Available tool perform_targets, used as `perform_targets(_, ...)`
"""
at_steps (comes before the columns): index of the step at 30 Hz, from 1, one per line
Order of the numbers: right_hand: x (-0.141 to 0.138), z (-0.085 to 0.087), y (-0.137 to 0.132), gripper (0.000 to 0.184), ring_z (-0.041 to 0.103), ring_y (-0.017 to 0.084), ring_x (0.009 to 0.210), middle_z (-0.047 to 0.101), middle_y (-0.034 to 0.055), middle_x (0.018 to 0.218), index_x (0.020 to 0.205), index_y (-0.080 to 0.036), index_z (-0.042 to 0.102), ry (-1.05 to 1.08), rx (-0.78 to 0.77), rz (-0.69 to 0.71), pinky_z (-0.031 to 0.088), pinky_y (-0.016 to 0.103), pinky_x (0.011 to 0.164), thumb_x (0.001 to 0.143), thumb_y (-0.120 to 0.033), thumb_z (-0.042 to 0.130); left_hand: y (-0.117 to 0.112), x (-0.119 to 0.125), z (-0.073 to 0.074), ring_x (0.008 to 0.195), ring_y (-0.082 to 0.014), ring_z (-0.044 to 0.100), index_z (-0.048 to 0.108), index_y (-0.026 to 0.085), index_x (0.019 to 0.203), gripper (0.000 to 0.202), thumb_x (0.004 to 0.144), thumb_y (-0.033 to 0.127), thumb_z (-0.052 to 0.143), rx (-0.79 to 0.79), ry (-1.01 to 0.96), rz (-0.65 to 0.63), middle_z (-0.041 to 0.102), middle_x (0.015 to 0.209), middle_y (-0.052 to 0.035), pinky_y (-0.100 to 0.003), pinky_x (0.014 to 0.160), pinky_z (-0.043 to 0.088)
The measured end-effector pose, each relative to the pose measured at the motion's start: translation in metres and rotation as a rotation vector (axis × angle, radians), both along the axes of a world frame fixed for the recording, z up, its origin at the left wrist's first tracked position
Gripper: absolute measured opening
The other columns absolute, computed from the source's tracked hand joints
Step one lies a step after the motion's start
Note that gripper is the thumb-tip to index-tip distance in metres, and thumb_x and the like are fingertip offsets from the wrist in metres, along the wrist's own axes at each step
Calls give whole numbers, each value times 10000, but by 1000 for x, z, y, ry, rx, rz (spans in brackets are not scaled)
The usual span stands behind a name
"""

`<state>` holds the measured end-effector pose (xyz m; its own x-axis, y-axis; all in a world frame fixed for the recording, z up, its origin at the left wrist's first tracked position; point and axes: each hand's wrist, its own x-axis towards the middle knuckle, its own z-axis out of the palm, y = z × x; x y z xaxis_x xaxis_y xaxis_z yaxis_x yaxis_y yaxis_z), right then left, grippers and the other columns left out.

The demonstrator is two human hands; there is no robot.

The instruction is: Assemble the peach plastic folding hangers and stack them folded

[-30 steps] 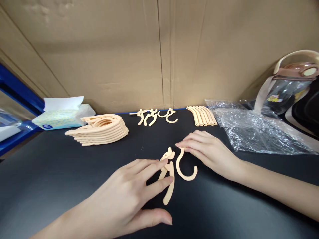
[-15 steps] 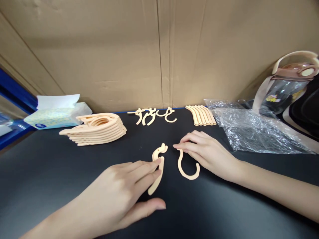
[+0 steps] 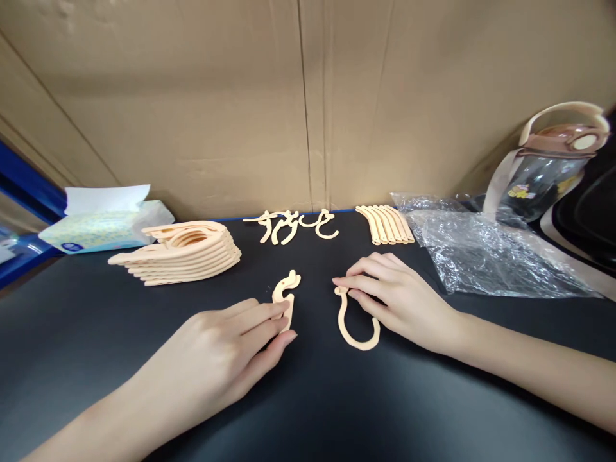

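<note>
My left hand (image 3: 231, 346) pinches a small folded cream plastic hanger piece (image 3: 283, 285). The top of that piece is curved, with a forked tip. Part of it is hidden by my fingers. To the right, my right hand (image 3: 394, 292) has its fingertips closed on the narrow end of a cream hanger hook (image 3: 359, 345). The hook's open curve points toward me on the dark tabletop. The two pieces are apart.
On the left are stacked hanger parts (image 3: 192, 256) beside a tissue pack (image 3: 106, 228). Loose hooks and pieces (image 3: 283, 224) lie at the back, near a row of curved arms (image 3: 385, 224). Clear plastic bags (image 3: 481, 250) and a strapped bottle (image 3: 539, 183) stand right.
My left hand has moved left with its piece, and the thumb has closed in against it. My right hand stays at the hook's end, which has shifted slightly left in view.
</note>
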<state>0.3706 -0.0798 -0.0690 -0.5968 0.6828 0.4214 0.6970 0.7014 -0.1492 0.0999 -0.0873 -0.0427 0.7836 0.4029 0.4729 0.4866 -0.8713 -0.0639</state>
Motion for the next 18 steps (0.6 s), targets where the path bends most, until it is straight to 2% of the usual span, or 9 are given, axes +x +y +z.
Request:
perform_targets(5, -1, -2, -7, 270, 607, 175, 861, 727, 35, 933, 951, -175, 682, 107, 93, 155, 452, 355, 820, 874, -55, 453, 1, 0, 0, 677, -158, 712, 713, 130, 866, 335, 1008, 169, 412, 16, 34, -1, 752, 890, -60, -263, 654, 608)
perform_targets(7, -2, -3, -8, 262, 610, 177, 867, 735, 29, 953, 933, -168, 686, 94, 111, 204, 448, 361, 846, 865, -56, 459, 1, 0, 0, 692, -163, 724, 709, 126, 852, 337, 1007, 168, 413, 24, 15, -6, 757, 893, -61, -261, 653, 609)
perform_targets(15, -4, 0, -9, 300, 627, 180, 1055, 722, 45, 1181, 1182, -134, 648, 39, 31, 307, 468, 340, 910, 938, -124, 473, 3, 0, 2, 738, -178, 752, 689, 116, 850, 379, 1027, 183, 361, 69, 0, -18, 761, 855, -70, -243, 644, 612)
perform_targets(17, -4, 4, -10, 312, 610, 186, 1114, 687, 58, 1256, 1227, -138, 630, 16, 70, 247, 460, 351, 949, 969, -170, 459, 3, 0, 3, 703, -169, 744, 680, 120, 857, 373, 1027, 177, 353, 56, 18, -11, 753, 850, -67, -241, 603, 602)
perform_targets(18, -2, 6, -9, 318, 600, 201, 1138, 670, 72, 1282, 1240, -136, 626, 4, 101, 174, 452, 372, 968, 981, -200, 455, 3, 0, 3, 684, -165, 738, 676, 122, 864, 368, 1026, 176, 350, 57, 29, -1, 748, 846, -64, -241, 577, 592)
